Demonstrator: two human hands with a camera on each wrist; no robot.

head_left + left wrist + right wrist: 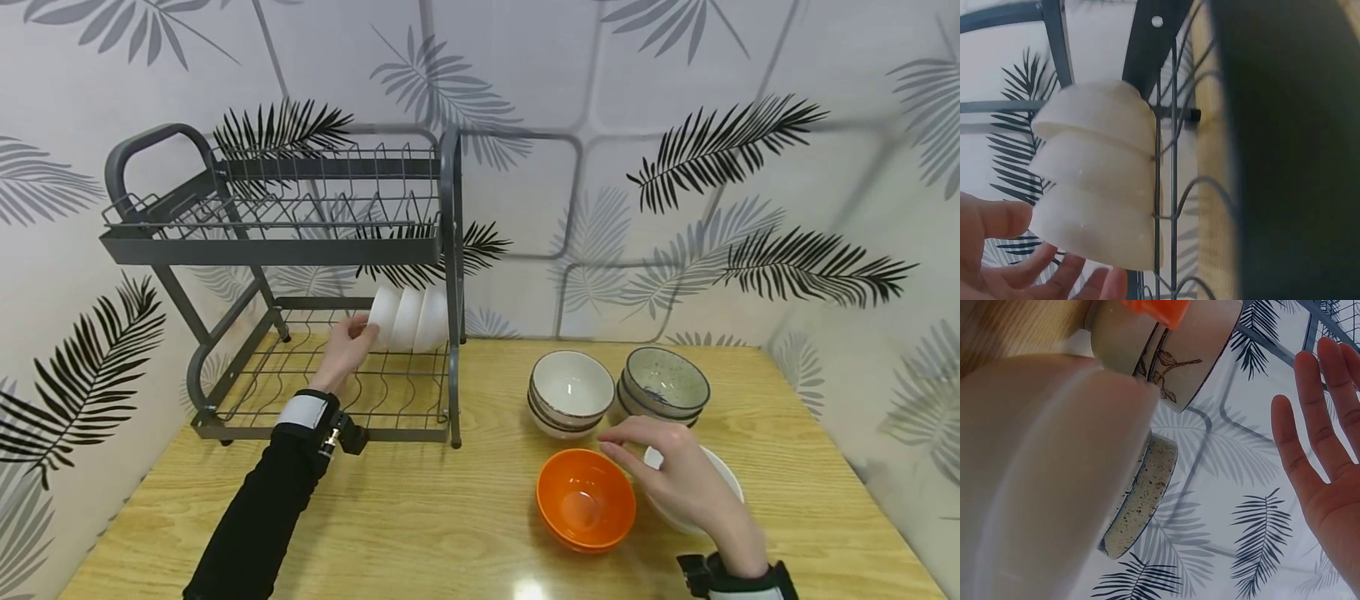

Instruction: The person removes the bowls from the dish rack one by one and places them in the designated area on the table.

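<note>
Three white bowls (408,318) stand racked, touched by your open left hand (347,348); your open right hand (675,471) hovers over the white bowl (723,475), with the orange bowl (586,498) and two stacks unracked.

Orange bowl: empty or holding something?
Empty. The head view looks straight into the orange bowl, upright on the table; only its bare glossy inside shows. The right hand hovers beside it.
</note>
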